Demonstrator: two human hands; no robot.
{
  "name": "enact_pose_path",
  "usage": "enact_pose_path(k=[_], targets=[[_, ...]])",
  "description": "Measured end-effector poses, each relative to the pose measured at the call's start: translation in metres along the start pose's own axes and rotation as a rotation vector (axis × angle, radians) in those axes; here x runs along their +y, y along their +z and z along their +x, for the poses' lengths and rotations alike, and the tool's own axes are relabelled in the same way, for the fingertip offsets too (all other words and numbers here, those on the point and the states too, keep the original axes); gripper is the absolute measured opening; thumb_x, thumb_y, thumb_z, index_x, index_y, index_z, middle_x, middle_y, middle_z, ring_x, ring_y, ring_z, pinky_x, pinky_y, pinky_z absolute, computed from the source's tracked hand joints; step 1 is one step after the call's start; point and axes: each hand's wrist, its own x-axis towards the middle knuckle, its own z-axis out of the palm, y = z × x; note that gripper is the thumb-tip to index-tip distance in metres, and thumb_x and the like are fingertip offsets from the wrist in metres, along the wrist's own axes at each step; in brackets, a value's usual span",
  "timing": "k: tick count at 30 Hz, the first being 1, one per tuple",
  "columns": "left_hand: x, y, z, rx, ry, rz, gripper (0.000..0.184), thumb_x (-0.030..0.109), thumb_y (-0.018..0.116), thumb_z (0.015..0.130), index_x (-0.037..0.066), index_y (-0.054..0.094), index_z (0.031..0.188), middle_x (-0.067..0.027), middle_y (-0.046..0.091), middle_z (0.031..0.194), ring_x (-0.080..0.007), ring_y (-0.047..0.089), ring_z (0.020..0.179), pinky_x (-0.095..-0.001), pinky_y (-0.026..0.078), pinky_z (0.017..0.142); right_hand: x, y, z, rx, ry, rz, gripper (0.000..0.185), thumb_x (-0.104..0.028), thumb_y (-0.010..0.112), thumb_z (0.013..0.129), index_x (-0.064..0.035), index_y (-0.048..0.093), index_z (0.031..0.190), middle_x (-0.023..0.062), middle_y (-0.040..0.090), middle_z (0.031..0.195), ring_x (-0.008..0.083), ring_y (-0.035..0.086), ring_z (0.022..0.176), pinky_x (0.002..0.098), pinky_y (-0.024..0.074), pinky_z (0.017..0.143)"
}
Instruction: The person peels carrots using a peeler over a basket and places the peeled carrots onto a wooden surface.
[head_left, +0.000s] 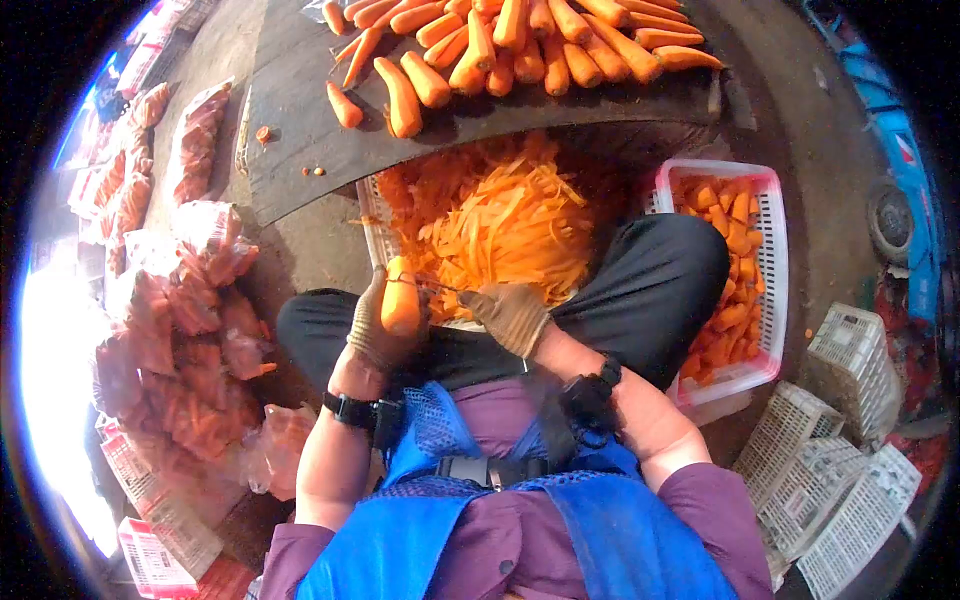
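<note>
My left hand point(371, 322), in a tan knit glove, is wrapped round a thick orange carrot point(401, 300), held nearly upright above my lap. Close by on the right, my gloved right hand point(511, 316) is closed on a slim peeler point(440, 287), whose far end reaches the carrot's upper part. The peeler's handle is mostly hidden by my fingers. Just beyond both hands, a heap of orange carrot peelings point(515, 225) fills a crate point(381, 225) between my knees.
Whole carrots point(560, 50) are piled on a dark tabletop point(300, 120) ahead. On the right stands a white-and-pink crate point(772, 270) of carrot pieces. Bagged carrots point(185, 340) lie at left; empty crates point(850, 500) and a blue vehicle point(900, 150) are at right.
</note>
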Motion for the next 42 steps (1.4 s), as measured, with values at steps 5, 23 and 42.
enact_pose_path(k=[5,23,42], targets=[[0.000,0.006,0.006,-0.034,-0.014,0.005,0.035,0.043,0.052,0.081,0.011,0.053,0.093,-0.0031,0.056,0.076,-0.0167,0.053,0.069,-0.0283,0.045,0.064,0.001,0.006,0.000,-0.017,-0.062,-0.097,0.047,-0.045,0.039,0.087,-0.0052,0.061,0.073,0.0155,0.053,0.058,0.0279,0.052,0.054,0.0368,0.0388,0.050],[-0.009,-0.022,-0.029,-0.223,-0.104,-0.022,0.040,0.041,0.048,0.084,0.010,0.053,0.108,-0.0081,0.059,0.091,-0.0216,0.057,0.077,-0.0316,0.049,0.065,0.032,0.015,0.013,0.171,-0.004,-0.100,0.066,-0.060,0.029,0.083,-0.0028,0.055,0.063,0.0169,0.050,0.055,0.0317,0.051,0.054,0.0395,0.0388,0.055],[0.000,-0.014,-0.016,-0.307,0.114,0.068,0.038,0.041,0.045,0.086,0.006,0.052,0.097,-0.0043,0.058,0.078,-0.0155,0.057,0.065,-0.0271,0.048,0.058,0.014,-0.002,0.000,-0.092,0.150,-0.142,0.060,-0.062,0.042,0.076,-0.0076,0.058,0.096,0.0187,0.058,0.086,0.0317,0.056,0.072,0.0399,0.0442,0.061]])
